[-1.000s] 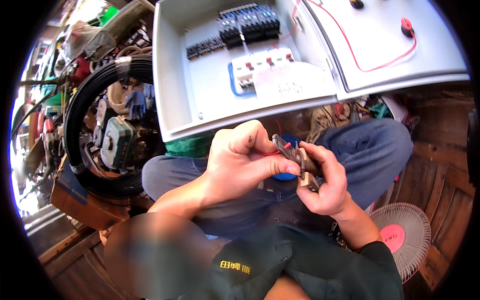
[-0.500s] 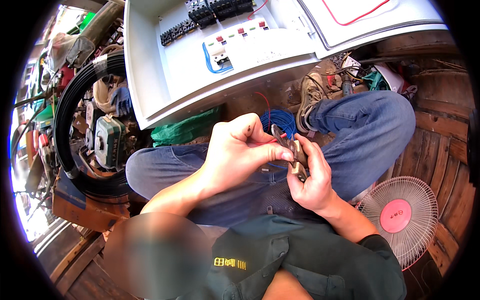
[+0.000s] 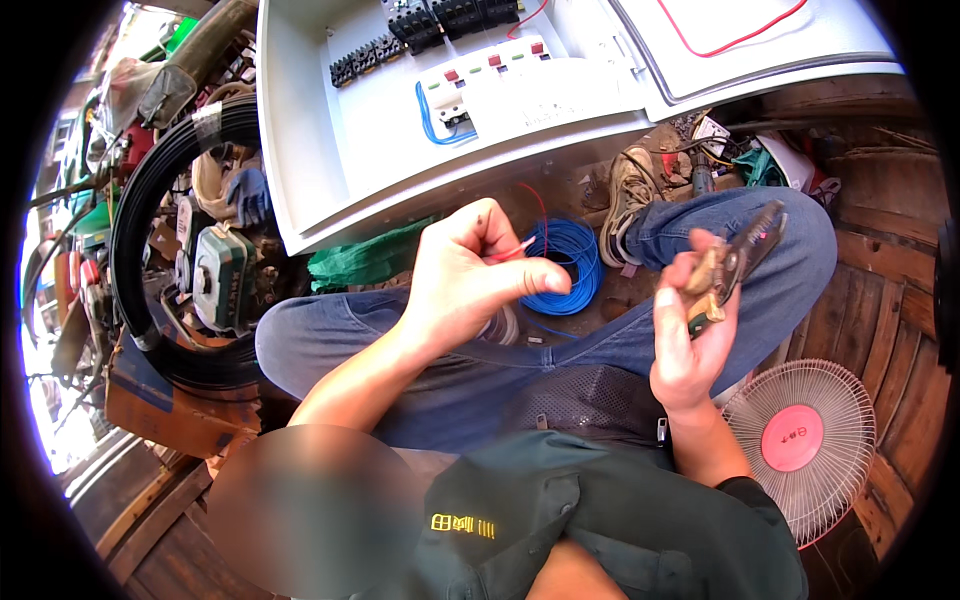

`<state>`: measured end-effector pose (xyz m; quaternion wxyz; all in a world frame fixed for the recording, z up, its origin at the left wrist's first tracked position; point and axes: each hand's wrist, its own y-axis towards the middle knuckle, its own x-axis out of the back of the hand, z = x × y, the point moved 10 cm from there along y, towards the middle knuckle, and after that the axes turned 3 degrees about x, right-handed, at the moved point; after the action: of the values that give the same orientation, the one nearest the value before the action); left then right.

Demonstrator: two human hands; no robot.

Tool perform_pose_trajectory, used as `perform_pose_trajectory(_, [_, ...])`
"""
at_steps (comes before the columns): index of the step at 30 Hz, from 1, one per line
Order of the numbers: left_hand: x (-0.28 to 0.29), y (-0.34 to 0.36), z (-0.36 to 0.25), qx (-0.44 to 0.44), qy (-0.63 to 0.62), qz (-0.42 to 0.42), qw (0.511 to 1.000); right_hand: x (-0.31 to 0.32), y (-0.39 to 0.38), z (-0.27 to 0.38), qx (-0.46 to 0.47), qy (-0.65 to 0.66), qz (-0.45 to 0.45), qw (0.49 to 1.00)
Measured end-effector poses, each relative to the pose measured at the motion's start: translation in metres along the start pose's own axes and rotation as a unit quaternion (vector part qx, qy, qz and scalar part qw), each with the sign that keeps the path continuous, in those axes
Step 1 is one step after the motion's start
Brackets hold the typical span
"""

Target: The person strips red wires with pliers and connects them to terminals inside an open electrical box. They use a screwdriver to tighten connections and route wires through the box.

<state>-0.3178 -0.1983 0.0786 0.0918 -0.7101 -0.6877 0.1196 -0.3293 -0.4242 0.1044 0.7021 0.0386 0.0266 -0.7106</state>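
My left hand [image 3: 465, 270] is over my lap with thumb and fingers closed on a thin red wire [image 3: 545, 212]. The wire's end sticks out by the fingertips, with a pale tip. Out to the right, over my knee, my right hand [image 3: 690, 350] is wrapped around pliers [image 3: 748, 248] with worn yellowish handles, their dark jaws pointing up and away. The two hands are well apart. Beyond my left fingers lies a coil of blue wire [image 3: 578, 275] on the ground, partly hidden by the hand.
A white metal electrical cabinet [image 3: 305, 150] lies ahead, holding breakers [image 3: 490, 72] and black contactors [image 3: 455, 22]; a red wire [image 3: 715, 52] crosses its door. A black cable coil [image 3: 130, 250] and clutter fill the left. A fan [image 3: 850, 430] stands at the right, green sacking [image 3: 360, 255] under the cabinet.
My right hand has moved away to the right with the pliers, off the red wire. My left hand stays nearly in place, still holding the wire. More of the blue coil shows.
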Motion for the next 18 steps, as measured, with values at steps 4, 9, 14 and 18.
perform_pose_trajectory(4, [-0.013, -0.002, 0.005, 0.044, -0.172, 0.04, 0.983, -0.023, -0.012, -0.051, -0.237, 0.108, 0.096, 0.961])
perform_pose_trajectory(9, [-0.016, -0.003, 0.001, 0.012, -0.199, 0.066, 0.978, -0.036, -0.004, -0.057, -0.23, 0.115, 0.094, 0.962])
perform_pose_trajectory(14, [-0.025, -0.008, -0.019, -0.089, -0.2, 0.2, 0.955, -0.04, 0.014, -0.047, -0.171, 0.084, 0.128, 0.973])
perform_pose_trajectory(18, [-0.009, 0.005, -0.021, 0.007, 0.024, 0.155, 0.988, -0.045, 0.034, -0.016, -0.04, -0.013, 0.19, 0.981])
